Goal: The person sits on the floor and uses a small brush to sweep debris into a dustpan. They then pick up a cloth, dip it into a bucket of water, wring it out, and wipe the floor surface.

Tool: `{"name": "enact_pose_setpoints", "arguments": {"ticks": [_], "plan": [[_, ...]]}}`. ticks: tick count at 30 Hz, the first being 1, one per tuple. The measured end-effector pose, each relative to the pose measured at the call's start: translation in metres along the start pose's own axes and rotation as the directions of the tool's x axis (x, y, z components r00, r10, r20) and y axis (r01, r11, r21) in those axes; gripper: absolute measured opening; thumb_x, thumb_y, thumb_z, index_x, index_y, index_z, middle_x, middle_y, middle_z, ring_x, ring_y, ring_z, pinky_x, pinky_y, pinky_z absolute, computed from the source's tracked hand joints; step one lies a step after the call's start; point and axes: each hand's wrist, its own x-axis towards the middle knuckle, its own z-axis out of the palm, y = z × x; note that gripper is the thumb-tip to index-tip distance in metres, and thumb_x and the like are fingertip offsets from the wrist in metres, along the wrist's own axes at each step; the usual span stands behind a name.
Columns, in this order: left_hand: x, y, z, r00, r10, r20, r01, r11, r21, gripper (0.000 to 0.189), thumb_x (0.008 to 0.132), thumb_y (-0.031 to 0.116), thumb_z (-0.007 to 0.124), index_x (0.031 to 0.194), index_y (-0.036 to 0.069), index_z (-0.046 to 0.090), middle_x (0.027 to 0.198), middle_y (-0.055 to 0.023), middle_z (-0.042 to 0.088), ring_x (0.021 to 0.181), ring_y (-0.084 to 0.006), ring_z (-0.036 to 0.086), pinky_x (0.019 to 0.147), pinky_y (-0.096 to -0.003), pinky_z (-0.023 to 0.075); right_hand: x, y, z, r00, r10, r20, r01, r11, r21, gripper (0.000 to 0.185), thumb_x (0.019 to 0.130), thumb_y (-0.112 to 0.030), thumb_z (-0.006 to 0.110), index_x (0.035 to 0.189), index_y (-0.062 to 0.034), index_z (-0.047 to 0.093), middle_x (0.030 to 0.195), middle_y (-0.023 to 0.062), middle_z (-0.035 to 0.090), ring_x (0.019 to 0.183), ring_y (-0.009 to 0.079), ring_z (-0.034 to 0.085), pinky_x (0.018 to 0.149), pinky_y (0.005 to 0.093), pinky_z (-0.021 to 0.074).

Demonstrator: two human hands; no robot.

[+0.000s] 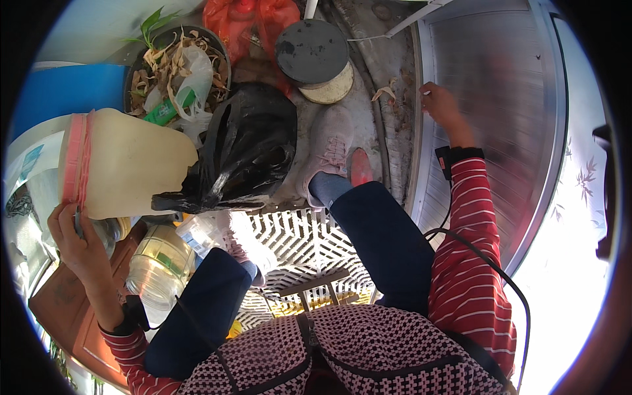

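Note:
At the left, my left hand (79,237) has its fingers bent at the pink rim of a large cream plastic container (140,165) lying on its side. A small grey object, too unclear to name, shows between the thumb and fingers. A black plastic bag (252,148) rests against the container's right end. My right hand (439,106) is at the metal frame of a ribbed panel (489,79), with its fingers curled and a small white thing showing at the fingertips. Whether that hand touches the frame cannot be told.
Dry leaves, a clear bag and a green packet fill a round pot (227,64). Beyond the shoes are a black round lid (311,52), red plastic bags (242,24) and a dark hose (380,143). Clear jars (160,266) and a brown planter (74,301) stand at lower left, beside a slatted grate (296,237).

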Motion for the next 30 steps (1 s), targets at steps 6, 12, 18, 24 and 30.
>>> {"name": "enact_pose_setpoints", "arguments": {"ticks": [6, 12, 18, 24, 30], "plan": [[0.001, -0.001, 0.0, 1.0, 0.01, 0.009, -0.011, 0.999, 0.039, 0.017, 0.094, 0.003, 0.063, 0.111, 0.0, 0.061, 0.116, -0.0161, 0.059, 0.106, -0.0354, 0.061, 0.086, -0.0412, 0.0517, 0.004, -0.009, 0.081, 0.987, -0.14, -0.076, 0.109, 0.942, -0.318, 0.04, 0.086, -0.022, 0.071, 0.12, -0.0024, 0.061, 0.102, 0.0223, 0.069, 0.097, 0.0393, 0.067, 0.079, 0.0482, 0.0542], [-0.002, -0.003, 0.0, 1.0, -0.012, 0.021, 0.011, 0.999, 0.031, 0.018, 0.096, 0.002, 0.062, 0.113, -0.002, 0.06, 0.116, -0.018, 0.059, 0.107, -0.0358, 0.059, 0.09, -0.0425, 0.0496, 0.025, -0.015, 0.069, 0.992, -0.039, -0.124, -0.02, 0.897, -0.442, 0.042, 0.082, -0.013, 0.073, 0.121, -0.0064, 0.061, 0.111, 0.0202, 0.065, 0.101, 0.0406, 0.066, 0.082, 0.0494, 0.0554], [0.001, -0.004, -0.002, 0.999, 0.011, 0.041, -0.013, 0.999, 0.047, 0.017, 0.097, 0.002, 0.06, 0.113, -0.003, 0.06, 0.115, -0.0185, 0.059, 0.107, -0.0362, 0.059, 0.09, -0.0427, 0.0495, 0.051, 0.004, 0.067, 0.949, -0.312, -0.032, 0.227, 0.753, -0.617, 0.052, 0.078, -0.009, 0.077, 0.127, -0.0054, 0.06, 0.126, 0.0182, 0.058, 0.112, 0.0401, 0.063, 0.089, 0.0479, 0.0564], [-0.001, -0.005, 0.0, 0.999, -0.012, 0.049, 0.008, 0.996, 0.09, 0.017, 0.097, 0.003, 0.061, 0.113, -0.003, 0.061, 0.114, -0.0172, 0.06, 0.106, -0.0345, 0.06, 0.087, -0.0418, 0.0503, 0.053, 0.012, 0.067, 0.964, -0.194, 0.181, 0.265, 0.749, -0.608, 0.04, 0.089, -0.005, 0.063, 0.129, -0.0051, 0.057, 0.129, 0.0199, 0.056, 0.113, 0.0403, 0.062, 0.091, 0.0484, 0.0547], [-0.004, -0.016, 0.0, 0.999, 0.019, 0.04, -0.023, 0.993, 0.117, 0.019, 0.097, 0.006, 0.062, 0.113, -0.003, 0.061, 0.114, -0.0161, 0.061, 0.105, -0.0334, 0.061, 0.084, -0.0415, 0.0509, 0.0, 0.008, 0.054, 0.962, -0.247, 0.12, 0.274, 0.832, -0.482, 0.038, 0.09, -0.002, 0.056, 0.127, -0.0055, 0.056, 0.128, 0.0217, 0.057, 0.111, 0.0422, 0.062, 0.09, 0.0494, 0.0536]]}}
